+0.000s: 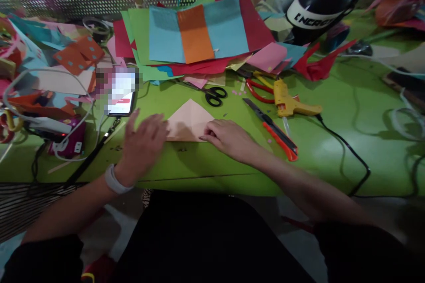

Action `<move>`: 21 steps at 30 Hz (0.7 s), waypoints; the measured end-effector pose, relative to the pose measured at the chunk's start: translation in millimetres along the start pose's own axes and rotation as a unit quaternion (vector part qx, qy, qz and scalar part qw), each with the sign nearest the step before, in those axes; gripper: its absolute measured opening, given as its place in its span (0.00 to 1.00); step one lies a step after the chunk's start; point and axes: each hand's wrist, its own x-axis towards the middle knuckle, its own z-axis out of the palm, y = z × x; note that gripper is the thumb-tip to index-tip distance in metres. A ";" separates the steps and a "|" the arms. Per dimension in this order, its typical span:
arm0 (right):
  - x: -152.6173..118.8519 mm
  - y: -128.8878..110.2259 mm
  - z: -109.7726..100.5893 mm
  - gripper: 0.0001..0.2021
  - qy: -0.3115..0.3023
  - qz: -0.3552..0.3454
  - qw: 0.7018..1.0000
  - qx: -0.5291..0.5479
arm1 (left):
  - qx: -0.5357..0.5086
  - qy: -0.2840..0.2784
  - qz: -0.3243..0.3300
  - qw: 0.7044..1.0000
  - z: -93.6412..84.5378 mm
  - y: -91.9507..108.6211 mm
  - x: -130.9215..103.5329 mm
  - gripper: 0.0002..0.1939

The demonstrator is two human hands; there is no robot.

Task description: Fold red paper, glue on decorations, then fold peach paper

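Observation:
A pale pink sheet of paper (190, 120), folded into a triangle with its peak pointing away from me, lies on the green table (206, 159). My left hand (144, 143) is at the paper's left corner, palm down with fingers apart, slightly blurred and holding nothing. At the right corner, my right hand (226, 138) has its fingers curled together, thumb and forefinger closed on the paper's edge. Black-handled scissors (215, 96) lie just beyond the paper, and an orange utility knife (279, 137) rests to the right of my right hand.
Behind the paper are stacked coloured sheets (195, 31). A yellow glue gun (292, 102) with a black cord and red-handled pliers (257, 90) lie at the right. A lit phone (122, 93), cables and paper scraps (79, 55) crowd the left. A black bottle (318, 4) leans at the back right.

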 end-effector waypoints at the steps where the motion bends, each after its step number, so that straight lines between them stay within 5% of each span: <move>1: -0.1 0.7 0.6 0.07 0.002 -0.005 1.000 -0.005 | -0.021 -0.012 0.056 0.998 1.8 9.4 -1.9 0.18; 3: -0.2 2.0 2.1 0.06 0.005 -0.012 1.000 -0.014 | -0.059 -0.037 0.124 0.990 9.3 26.7 -4.9 0.28; 7: 0.3 3.3 4.0 0.07 0.004 -0.009 1.000 -0.014 | -0.101 -0.105 0.122 0.982 27.2 39.6 -7.4 0.46; 21: 1.0 1.8 0.4 0.09 0.005 -0.014 1.000 0.008 | -0.130 -0.157 0.092 0.975 25.3 36.7 -6.6 0.49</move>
